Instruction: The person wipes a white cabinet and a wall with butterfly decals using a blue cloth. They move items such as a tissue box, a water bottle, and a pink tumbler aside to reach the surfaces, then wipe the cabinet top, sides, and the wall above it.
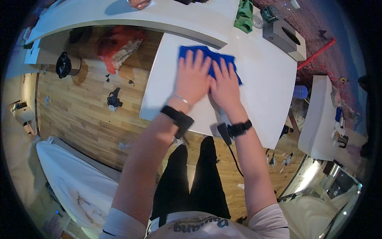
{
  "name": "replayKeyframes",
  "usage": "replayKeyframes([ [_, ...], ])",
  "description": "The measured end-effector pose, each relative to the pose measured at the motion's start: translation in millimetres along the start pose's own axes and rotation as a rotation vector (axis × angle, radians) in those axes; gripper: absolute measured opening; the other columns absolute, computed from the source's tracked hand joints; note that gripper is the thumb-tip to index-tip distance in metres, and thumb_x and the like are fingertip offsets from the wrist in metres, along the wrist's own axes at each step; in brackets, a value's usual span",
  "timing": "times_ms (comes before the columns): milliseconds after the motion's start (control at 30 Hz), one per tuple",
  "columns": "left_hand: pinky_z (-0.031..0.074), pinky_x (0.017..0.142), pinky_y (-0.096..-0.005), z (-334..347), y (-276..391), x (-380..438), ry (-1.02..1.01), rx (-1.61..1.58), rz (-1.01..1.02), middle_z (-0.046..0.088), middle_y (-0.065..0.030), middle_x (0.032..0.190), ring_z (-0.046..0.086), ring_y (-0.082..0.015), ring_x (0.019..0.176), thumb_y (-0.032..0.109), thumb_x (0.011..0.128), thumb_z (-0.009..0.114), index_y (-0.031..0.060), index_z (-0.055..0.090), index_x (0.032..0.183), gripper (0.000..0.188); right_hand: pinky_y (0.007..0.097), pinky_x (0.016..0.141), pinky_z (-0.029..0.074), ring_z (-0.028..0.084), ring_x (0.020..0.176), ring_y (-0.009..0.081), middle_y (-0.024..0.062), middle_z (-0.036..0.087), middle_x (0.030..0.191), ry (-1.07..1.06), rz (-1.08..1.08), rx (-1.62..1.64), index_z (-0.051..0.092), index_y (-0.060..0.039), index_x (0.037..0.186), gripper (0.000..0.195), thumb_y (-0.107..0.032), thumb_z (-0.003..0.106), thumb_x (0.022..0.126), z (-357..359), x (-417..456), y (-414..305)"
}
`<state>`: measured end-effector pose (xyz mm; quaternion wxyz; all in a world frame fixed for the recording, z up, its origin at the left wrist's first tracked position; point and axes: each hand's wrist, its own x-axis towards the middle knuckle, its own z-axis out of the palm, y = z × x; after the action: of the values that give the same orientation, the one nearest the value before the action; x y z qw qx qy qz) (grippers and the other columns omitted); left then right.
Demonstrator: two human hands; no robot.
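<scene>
A blue cloth (211, 53) lies spread on the white tabletop (259, 98), close to the corner of a raised white shelf (191, 21). My left hand (193, 79) rests flat on the cloth's left part with its fingers spread. Beside it, my right hand (224, 85) presses on the right part, its fingers also apart, and the two thumbs meet or nearly meet. Neither hand is curled around the cloth. Both wrists carry black straps, and a cable hangs from the right one.
A grey tissue box (282, 38), a clear bottle (270, 14) and a crumpled green cloth (244, 16) stand or lie at the back right. Below left, a black-lined bin (63, 65) and a red plastic bag (119, 44) sit on the wooden floor. A bed (80, 182) is behind.
</scene>
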<state>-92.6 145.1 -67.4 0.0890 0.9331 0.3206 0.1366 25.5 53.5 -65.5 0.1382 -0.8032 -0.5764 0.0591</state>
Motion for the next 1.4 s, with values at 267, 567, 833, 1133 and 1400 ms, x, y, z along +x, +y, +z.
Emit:
replayKeyframes([
  [267, 0.027, 0.114, -0.0559, -33, 28, -120, -0.226, -0.265, 0.041, 0.04, -0.0165, 0.152, 0.035, -0.0399, 0.14, 0.031, 0.085, 0.064, 0.0106, 0.054, 0.14, 0.06, 0.0626, 0.109, 0.028, 0.029, 0.138, 0.0553, 0.0246, 0.034, 0.155, -0.17, 0.029, -0.026, 0.048, -0.0091, 0.146, 0.063, -0.03, 0.062, 0.088, -11, -131, -34],
  [567, 0.027, 0.115, -0.0572, -49, -51, -186, 0.052, -0.234, -0.499, 0.038, -0.0241, 0.151, 0.032, -0.0434, 0.142, 0.021, 0.087, 0.059, 0.0025, 0.048, 0.141, 0.058, 0.0525, 0.111, 0.034, 0.041, 0.136, 0.0416, 0.0135, 0.044, 0.151, -0.161, -0.373, 0.193, 0.056, -0.0121, 0.138, 0.053, -0.024, 0.062, 0.087, 26, -61, -141],
  [833, 0.021, 0.115, -0.0644, 12, 73, -217, 0.215, -0.733, -0.533, 0.018, -0.0401, 0.153, 0.016, -0.0661, 0.138, 0.019, 0.093, 0.053, -0.0155, 0.034, 0.141, 0.063, 0.0498, 0.104, 0.042, 0.049, 0.129, 0.0452, 0.0217, 0.051, 0.143, -0.171, -0.376, 0.1, 0.06, -0.0049, 0.131, 0.05, -0.013, 0.066, 0.082, 4, -140, -71],
  [1133, 0.018, 0.118, -0.0573, 34, 66, -187, 0.537, -0.852, -0.817, -0.006, -0.0389, 0.157, 0.008, -0.0573, 0.144, 0.02, 0.099, 0.052, -0.0066, -0.004, 0.153, 0.082, 0.0518, 0.104, 0.041, 0.048, 0.128, 0.0458, 0.0192, 0.05, 0.145, -0.139, -0.467, 0.036, 0.062, -0.0144, 0.131, 0.047, -0.013, 0.068, 0.085, 14, -116, -70],
  [1400, 0.014, 0.121, -0.0448, 23, 44, -167, 0.692, -1.213, -1.032, 0.001, -0.034, 0.16, 0.01, -0.0436, 0.15, 0.024, 0.103, 0.046, -0.0085, -0.01, 0.153, 0.081, 0.0515, 0.109, 0.035, 0.041, 0.137, 0.0419, 0.0129, 0.045, 0.151, -0.138, -0.559, 0.034, 0.056, -0.0192, 0.139, 0.049, -0.018, 0.062, 0.09, 21, -93, -88],
])
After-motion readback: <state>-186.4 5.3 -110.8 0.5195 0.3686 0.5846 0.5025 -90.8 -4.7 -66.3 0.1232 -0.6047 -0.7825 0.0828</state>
